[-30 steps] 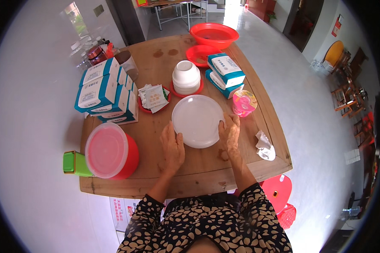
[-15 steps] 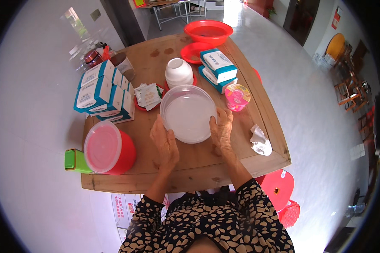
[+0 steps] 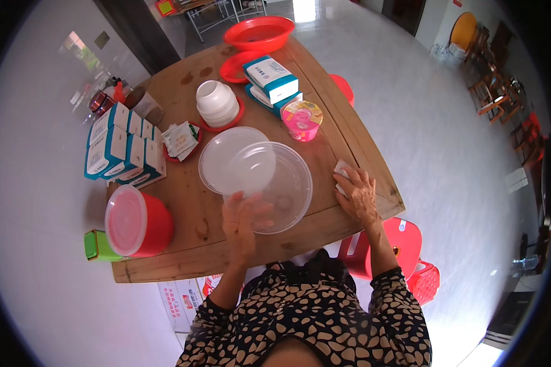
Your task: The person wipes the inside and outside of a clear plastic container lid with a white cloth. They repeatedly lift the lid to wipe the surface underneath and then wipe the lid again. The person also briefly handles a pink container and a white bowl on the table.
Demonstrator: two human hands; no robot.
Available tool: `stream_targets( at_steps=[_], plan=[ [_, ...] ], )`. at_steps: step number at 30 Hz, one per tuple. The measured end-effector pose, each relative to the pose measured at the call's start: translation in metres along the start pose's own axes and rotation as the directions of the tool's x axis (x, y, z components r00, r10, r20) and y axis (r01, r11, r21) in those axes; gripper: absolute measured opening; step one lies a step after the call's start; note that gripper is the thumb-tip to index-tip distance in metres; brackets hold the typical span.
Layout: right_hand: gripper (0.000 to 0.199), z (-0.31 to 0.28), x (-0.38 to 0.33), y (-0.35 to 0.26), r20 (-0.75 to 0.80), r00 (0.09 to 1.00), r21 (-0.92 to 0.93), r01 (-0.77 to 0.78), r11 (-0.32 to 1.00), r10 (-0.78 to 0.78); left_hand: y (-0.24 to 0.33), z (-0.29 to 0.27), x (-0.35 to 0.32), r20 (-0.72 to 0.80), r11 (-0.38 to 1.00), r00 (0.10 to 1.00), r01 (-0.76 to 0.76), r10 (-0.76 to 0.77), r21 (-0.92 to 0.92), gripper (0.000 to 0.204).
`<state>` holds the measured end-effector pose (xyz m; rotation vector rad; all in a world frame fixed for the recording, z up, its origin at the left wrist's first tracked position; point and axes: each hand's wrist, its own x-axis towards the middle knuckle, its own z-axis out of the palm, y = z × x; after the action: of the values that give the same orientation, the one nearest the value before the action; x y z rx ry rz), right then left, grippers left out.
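Note:
My left hand is at the near edge of a clear round plastic lid, its fingers showing pale and blurred through the plastic. The lid overlaps a whitish, translucent round container, which lies just behind it and to the left. Over to the right, my right hand has its fingers closed on a crumpled white tissue against the tabletop.
A pink cup stands behind the lid, near packs of tissues. White stacked bowls, a dish of sachets, more tissue packs and a red lidded tub occupy the left half. Red basins sit at the far end.
Both hands were at the sides of the round container. Now the lid is apart from it, by my left hand, and my right hand has moved right onto the tissue. The view has shifted.

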<state>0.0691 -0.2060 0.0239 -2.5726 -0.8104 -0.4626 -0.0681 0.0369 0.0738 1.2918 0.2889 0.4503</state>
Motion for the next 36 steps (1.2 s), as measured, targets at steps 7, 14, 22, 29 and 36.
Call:
stream_targets(
  at_steps=[7, 14, 22, 29, 36],
  plan=[
    [0.040, -0.022, -0.006, 0.013, -0.129, 0.869, 0.636, -0.297, 0.713, 0.477, -0.043, 0.049, -0.007, 0.104, 0.967, 0.966, 0.245, -0.237, -0.065, 0.033],
    [0.057, -0.020, -0.011, -0.005, 0.108, 0.988, 0.147, -0.124, 0.981, 0.109, -0.077, 0.073, -0.002, 0.174, 0.982, 0.968, 0.187, -0.183, -0.008, 0.034],
    [0.044, -0.030, -0.076, -0.062, 0.000, 0.999, -0.038, -0.050, 0.998, 0.050, -0.087, 0.067, 0.004, 0.234, 0.992, 0.964, 0.124, -0.125, 0.019, 0.042],
    [0.031, -0.014, -0.057, -0.046, -0.128, 0.981, -0.115, -0.159, 0.981, 0.144, -0.091, 0.060, 0.008, 0.332, 0.992, 0.935, 0.120, -0.124, 0.033, 0.043],
    [0.028, -0.006, -0.016, -0.027, -0.166, 0.982, -0.320, -0.138, 0.937, 0.088, -0.091, 0.061, 0.008, 0.331, 0.991, 0.934, 0.113, -0.132, 0.077, 0.040]
  ],
)
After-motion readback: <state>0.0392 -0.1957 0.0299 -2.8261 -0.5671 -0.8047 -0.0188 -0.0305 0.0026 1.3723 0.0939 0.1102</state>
